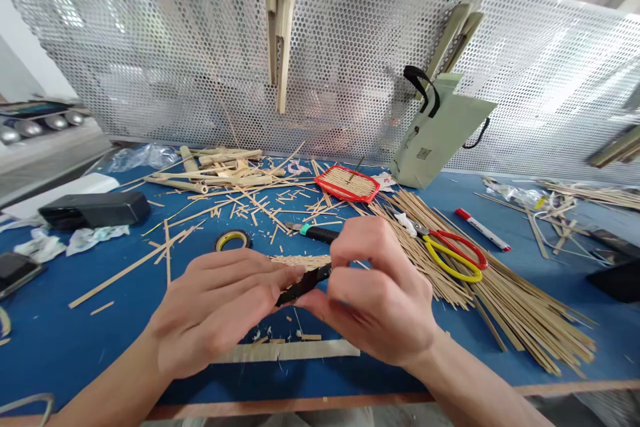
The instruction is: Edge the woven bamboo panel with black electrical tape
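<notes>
Near the front of the blue table, both hands meet around a dark strip (303, 286), which lies along a piece made of thin bamboo sticks (300, 260). My left hand (220, 300) has its fingers pressed together on the strip's left end. The fingers of my right hand (377, 294) are curled, pinching the strip's right end. Much of the bamboo piece is hidden by the hands. Just below them lies a pale flat strip (295, 350). A cutter with a black and teal handle (320, 234) rests behind the hands.
Right of the hands lie scissors with red and yellow handles (455, 257) on bamboo sticks (520, 314), and a marker (483, 230). Behind are a red-edged woven piece (347, 184) and a green bag (437, 134). A tape roll (233, 239) and black box (95, 210) are left.
</notes>
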The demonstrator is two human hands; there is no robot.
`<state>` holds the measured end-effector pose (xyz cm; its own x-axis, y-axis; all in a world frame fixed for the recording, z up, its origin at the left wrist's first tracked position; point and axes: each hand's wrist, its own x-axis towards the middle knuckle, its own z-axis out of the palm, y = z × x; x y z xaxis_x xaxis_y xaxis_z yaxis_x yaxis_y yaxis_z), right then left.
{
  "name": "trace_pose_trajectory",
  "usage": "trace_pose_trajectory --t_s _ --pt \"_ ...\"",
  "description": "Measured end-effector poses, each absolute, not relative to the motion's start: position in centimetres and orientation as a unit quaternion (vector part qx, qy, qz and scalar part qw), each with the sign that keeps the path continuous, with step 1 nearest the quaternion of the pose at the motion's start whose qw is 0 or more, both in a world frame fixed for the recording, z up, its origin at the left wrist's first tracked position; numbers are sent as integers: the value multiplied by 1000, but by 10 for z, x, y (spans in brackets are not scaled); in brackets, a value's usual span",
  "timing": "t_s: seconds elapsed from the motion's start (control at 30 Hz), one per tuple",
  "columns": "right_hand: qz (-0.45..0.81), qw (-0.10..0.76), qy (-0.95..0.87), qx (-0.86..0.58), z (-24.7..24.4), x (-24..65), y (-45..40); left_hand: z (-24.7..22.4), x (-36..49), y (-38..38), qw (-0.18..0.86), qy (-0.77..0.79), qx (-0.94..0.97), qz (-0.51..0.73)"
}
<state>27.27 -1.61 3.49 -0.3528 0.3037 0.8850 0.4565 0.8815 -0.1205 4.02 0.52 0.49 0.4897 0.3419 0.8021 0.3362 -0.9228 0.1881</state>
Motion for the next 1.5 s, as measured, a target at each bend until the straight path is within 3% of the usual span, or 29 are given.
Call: trace_pose_trajectory --t_s 0.27,0.5,0.67,1.27,1.5 --pt "-70 508 -835 -200 35 275 -13 11 41 5 -31 153 874 459" --pt "-49 446 -871 -202 32 277 -7 9 40 5 -75 165 870 459" --pt "-57 437 -874 -207 31 274 -3 7 39 8 -53 179 884 429" --pt "-50 465 -864 -187 29 275 -6 11 46 15 -154 117 853 485" --pt "-46 475 -852 -217 29 274 -4 21 50 14 -79 143 854 495"
